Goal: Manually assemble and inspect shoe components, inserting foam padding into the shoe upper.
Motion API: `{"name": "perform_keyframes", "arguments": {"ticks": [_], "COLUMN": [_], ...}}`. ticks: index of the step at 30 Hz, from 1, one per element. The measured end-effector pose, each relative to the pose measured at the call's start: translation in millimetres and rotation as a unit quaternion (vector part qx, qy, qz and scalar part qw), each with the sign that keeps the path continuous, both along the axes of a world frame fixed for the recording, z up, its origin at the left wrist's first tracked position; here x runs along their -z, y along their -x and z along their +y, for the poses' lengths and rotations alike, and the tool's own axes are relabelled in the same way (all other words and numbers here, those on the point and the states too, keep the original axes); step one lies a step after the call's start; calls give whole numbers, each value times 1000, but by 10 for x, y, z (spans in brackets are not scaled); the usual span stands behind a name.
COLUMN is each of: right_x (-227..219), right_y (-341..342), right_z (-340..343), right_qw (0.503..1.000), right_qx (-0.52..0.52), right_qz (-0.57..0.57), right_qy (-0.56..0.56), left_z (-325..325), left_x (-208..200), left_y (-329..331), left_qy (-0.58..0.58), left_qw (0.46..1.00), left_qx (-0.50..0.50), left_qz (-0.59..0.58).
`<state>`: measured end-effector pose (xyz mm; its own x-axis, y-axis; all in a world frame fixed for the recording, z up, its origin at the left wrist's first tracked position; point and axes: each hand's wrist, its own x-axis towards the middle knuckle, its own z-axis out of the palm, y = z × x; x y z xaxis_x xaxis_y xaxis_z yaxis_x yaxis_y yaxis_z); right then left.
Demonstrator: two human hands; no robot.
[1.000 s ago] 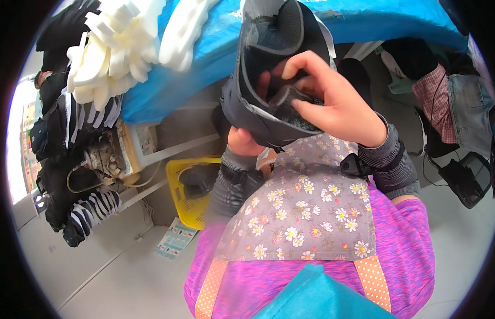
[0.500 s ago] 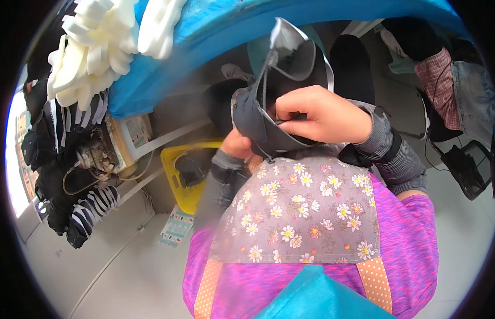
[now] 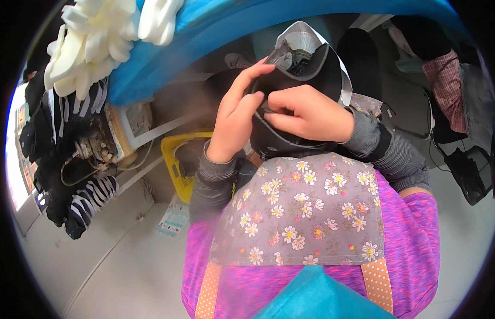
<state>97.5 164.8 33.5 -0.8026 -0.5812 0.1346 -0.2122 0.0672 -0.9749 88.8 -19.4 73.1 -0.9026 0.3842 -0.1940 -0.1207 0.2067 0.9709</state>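
Observation:
A black fabric piece [image 3: 287, 139] with grey edging and a pale lining stands open-mouthed over my lap; I cannot tell its exact kind. My right hand [image 3: 319, 116] pinches the near edge of its opening, with thumb and bent forefinger together. At the left rim, my left hand [image 3: 231, 119] holds the fabric, its forefinger reaching along the edge and its thumb close to the right fingertips. Part of the piece is hidden behind both hands.
White foam pieces [image 3: 90, 45] are heaped on the blue-covered table [image 3: 221, 32] ahead. Bundles of black and white fabric [image 3: 90, 210] hang at the left. A yellow basket [image 3: 175, 173] stands below on the floor. Another person's checked sleeve [image 3: 444, 87] shows at the far right.
My left hand has come up from underneath the fabric piece to its left rim. My right hand has shifted slightly left, still pinching the edge. The piece's mouth has opened wider and turned toward me.

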Motion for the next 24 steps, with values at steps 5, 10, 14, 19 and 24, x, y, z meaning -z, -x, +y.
{"name": "perform_keyframes", "arguments": {"ticks": [5, 10, 14, 19, 24], "right_x": [302, 369, 284, 350, 81], "right_y": [13, 68, 98, 86, -30], "right_z": [59, 4, -63, -16, 182], "right_qw": [939, 842, 846, 878, 920], "right_qx": [88, 164, 129, 45, 25], "right_qz": [-326, -476, -478, -446, -377], "right_qy": [68, 192, 195, 168, 105], "left_z": [-35, -56, 43, 88, 83], "left_x": [56, 150, 163, 284, 269], "left_y": [-69, -4, 24, 37, 27], "left_qy": [-16, -12, -28, -33, -6], "left_qw": [999, 999, 999, 999, 1000], "left_qx": [-20, 38, 21, -2, -21], "left_qz": [26, 7, 18, 23, 16]}}
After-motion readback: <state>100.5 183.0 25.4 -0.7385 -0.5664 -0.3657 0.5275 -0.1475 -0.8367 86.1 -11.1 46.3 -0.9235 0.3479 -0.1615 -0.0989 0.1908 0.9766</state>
